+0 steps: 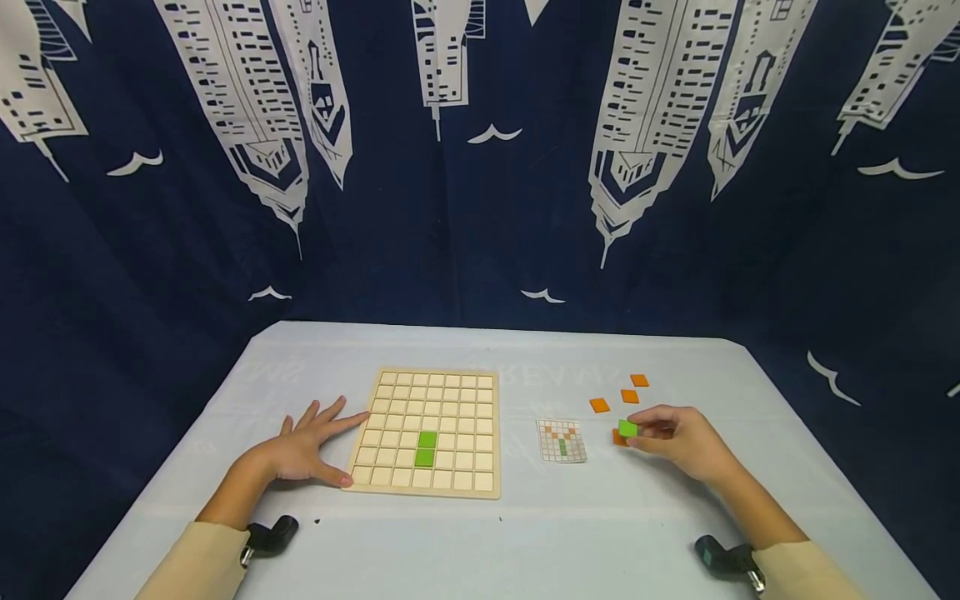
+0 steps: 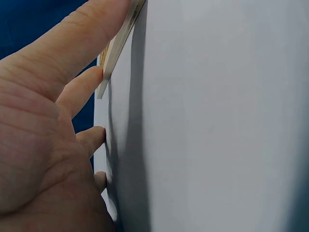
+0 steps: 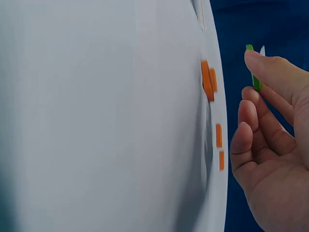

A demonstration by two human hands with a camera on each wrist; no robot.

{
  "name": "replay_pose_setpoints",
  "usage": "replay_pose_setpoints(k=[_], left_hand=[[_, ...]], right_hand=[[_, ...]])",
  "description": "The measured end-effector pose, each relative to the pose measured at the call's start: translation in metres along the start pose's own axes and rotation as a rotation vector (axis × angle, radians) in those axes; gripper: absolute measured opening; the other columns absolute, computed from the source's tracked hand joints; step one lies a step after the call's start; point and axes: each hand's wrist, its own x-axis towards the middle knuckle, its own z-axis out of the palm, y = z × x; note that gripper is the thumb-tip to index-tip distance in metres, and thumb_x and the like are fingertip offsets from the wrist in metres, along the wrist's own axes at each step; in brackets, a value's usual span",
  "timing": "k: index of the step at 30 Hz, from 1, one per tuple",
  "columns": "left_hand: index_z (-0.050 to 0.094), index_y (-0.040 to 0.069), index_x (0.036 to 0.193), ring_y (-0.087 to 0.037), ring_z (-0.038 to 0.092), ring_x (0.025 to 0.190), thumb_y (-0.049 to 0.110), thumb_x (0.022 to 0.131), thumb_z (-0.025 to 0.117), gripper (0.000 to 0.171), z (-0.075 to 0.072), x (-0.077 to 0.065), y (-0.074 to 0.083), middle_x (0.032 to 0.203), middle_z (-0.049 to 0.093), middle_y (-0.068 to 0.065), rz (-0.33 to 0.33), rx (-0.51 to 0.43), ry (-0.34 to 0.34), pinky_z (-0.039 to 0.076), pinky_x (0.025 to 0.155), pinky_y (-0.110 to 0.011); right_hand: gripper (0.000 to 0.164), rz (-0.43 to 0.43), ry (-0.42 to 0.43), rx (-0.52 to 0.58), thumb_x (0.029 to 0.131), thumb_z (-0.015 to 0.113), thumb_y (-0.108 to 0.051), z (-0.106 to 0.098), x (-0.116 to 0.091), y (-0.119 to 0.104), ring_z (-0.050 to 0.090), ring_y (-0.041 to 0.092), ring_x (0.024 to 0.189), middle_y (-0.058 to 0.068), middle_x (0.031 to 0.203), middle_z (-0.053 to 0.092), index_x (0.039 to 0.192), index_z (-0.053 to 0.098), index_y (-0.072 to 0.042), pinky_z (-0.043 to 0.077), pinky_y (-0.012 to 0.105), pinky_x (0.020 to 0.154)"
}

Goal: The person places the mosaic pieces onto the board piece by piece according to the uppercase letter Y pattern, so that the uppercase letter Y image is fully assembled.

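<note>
Nearest the camera, at the lower edge of the head view, are two cream sleeves (image 1: 197, 567), with a black wrist unit (image 1: 273, 535) at each. The left hand (image 1: 303, 446) has its fingers spread; thumb and index finger touch the left side of the board (image 1: 444, 460), the thumb at its near corner. The right hand (image 1: 686, 437) pinches a green tile (image 1: 628, 427) between thumb and index finger, to the right of the card (image 1: 547, 451).

In the head view the held tile partly covers one of four orange tiles (image 1: 599, 405). The right wrist view shows it edge-on and clear of the table, with the remaining fingers curled. The left wrist view shows the board's side edge and a shadow along the table. Only the head view shows the board's grid, with two green squares (image 1: 427, 439) set one behind the other in adjoining compartments.

The table (image 1: 487, 550) has a pale covering with a few dark specks towards the near side. Behind it hangs a navy curtain (image 1: 450, 250) printed with inverted white towers and birds.

Faint, inverted lettering runs across the far part of the table, too pale to read with certainty. The card bears a printed grid with orange and green squares.
</note>
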Motion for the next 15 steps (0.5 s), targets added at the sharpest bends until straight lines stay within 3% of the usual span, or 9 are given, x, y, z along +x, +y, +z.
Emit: replay_pose_setpoints(k=[15], left_hand=[[0.038,0.022,0.159,-0.063,-0.008,0.151,0.05,0.066,0.092,0.111,0.0,0.0,-0.001,0.17,0.006,-0.027,0.005,0.004,0.001,-0.009,0.108,-0.086]], right_hand=[[0.033,-0.056,-0.012,0.131,0.081,0.087,-0.016,0.026,-0.004,-0.021,0.065,0.009,0.074,0.006,0.088,0.073,0.108,0.077,-0.002,0.057,0.022,0.066]])
